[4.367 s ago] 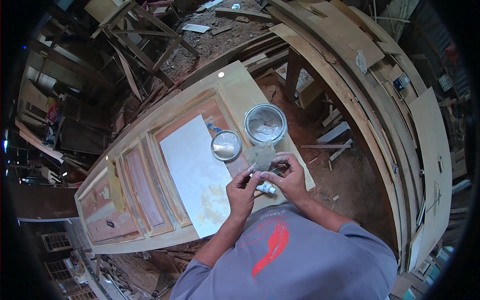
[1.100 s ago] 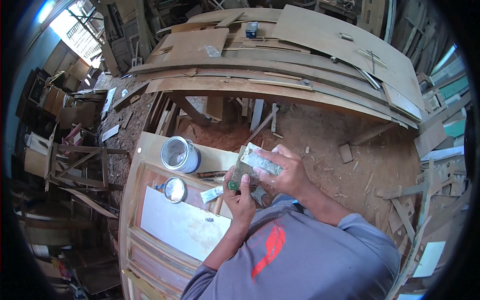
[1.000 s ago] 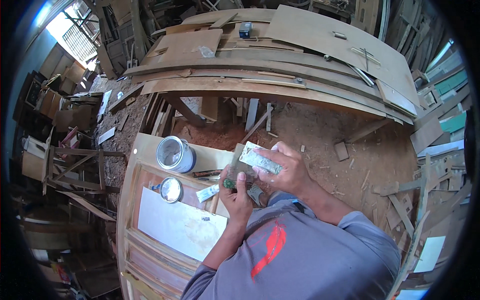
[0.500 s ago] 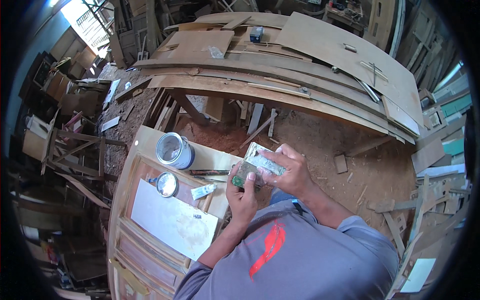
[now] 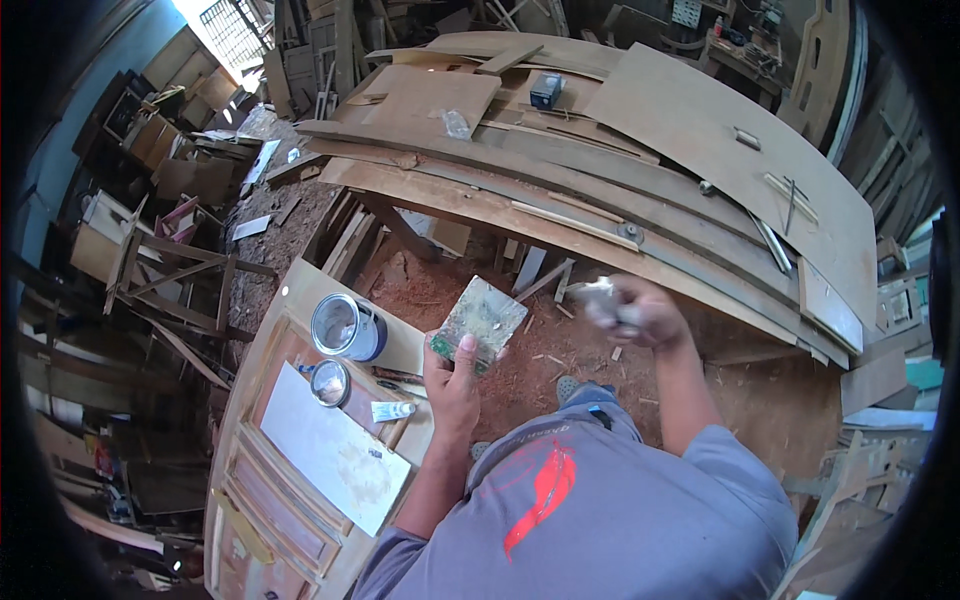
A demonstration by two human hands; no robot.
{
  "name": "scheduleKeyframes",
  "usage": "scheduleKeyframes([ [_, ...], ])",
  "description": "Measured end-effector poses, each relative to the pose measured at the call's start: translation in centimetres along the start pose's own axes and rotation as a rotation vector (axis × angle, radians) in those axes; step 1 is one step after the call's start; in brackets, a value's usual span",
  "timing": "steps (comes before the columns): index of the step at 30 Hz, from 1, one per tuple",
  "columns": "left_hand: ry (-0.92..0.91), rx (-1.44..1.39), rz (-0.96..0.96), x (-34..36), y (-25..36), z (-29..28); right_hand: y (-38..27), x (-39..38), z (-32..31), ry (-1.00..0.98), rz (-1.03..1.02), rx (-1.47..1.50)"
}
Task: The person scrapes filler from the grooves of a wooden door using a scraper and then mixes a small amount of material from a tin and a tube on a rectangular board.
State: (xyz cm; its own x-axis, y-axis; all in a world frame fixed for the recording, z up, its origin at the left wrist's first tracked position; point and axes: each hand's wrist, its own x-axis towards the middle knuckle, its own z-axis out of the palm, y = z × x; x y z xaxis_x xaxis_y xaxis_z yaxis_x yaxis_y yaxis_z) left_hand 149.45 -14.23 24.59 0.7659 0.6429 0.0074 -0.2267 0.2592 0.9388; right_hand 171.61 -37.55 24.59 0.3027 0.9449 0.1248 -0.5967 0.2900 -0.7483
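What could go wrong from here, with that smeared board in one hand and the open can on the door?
1. The board is held only by the left hand, tilted over the dusty floor; the putty on it might slide off or pick up sawdust.
2. The open can stands near the door's end, close to the left arm; a bump may tip it.
3. The right hand looks blurred, so its grip is unclear.

A single head-worn fisheye camera is looking steeply down over the person's chest, taking in both hands close below the lens: the left hand (image 5: 452, 385) near centre and the right hand (image 5: 640, 312) further right. It is facing a door panel (image 5: 300, 440) at lower left and stacked boards (image 5: 640, 130) curving across the top. Edges are bending toward the dark rim.
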Motion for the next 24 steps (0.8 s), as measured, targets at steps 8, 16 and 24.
scheduleKeyframes([
  [8, 0.091, -0.394, -0.328, 1.6, -0.4, -1.4, 1.9, 4.3, 1.3, 0.204, 0.440, -0.617],
  [16, 0.192, -0.894, -0.540, 0.3, 0.8, -1.5, 3.4, 6.7, 14.6, 0.076, -0.327, -1.121],
  [24, -0.296, -0.929, -0.228, -1.9, -2.3, -5.4, 10.1, 7.3, 19.9, 0.134, -0.410, -1.094],
])
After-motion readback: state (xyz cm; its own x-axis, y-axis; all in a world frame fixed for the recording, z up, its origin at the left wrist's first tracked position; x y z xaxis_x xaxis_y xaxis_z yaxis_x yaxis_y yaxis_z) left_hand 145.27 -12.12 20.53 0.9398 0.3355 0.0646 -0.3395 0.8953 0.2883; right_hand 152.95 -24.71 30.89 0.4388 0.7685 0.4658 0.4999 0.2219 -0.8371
